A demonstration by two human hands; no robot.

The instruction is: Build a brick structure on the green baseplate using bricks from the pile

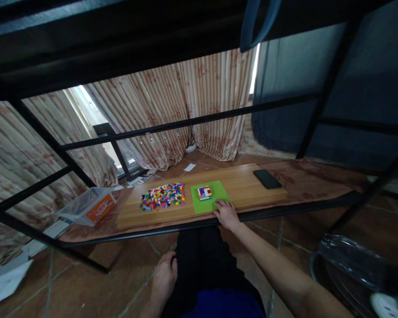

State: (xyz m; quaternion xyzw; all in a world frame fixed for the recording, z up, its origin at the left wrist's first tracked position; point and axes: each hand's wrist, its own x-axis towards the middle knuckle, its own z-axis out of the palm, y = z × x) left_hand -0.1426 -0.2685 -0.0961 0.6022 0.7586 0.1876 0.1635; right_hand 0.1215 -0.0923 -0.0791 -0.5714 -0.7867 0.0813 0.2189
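Note:
My right hand [226, 213] lies over the front right corner of a green studded baseplate [197, 206]. Its fingers are slightly bent and apart, touching the plate, and the thumb is near the front edge; I see nothing held. Just beyond the fingertips, a small square build of toy bricks [204, 193] in white, red, blue and yellow sits on the plate. A spread heap of loose colourful bricks [166, 194] lies to the left. My left hand [165, 273] hangs low beside my left leg, fingers loosely curled in, with nothing visible in it.
A wooden board [245, 194] carries the bricks and a black phone [267, 179]. At left stands a clear plastic box [89, 205] with an orange label. Black metal bars [192, 120] frame the space, and a dark beam hangs overhead. A plastic-lined bin [348, 260] stands at lower right.

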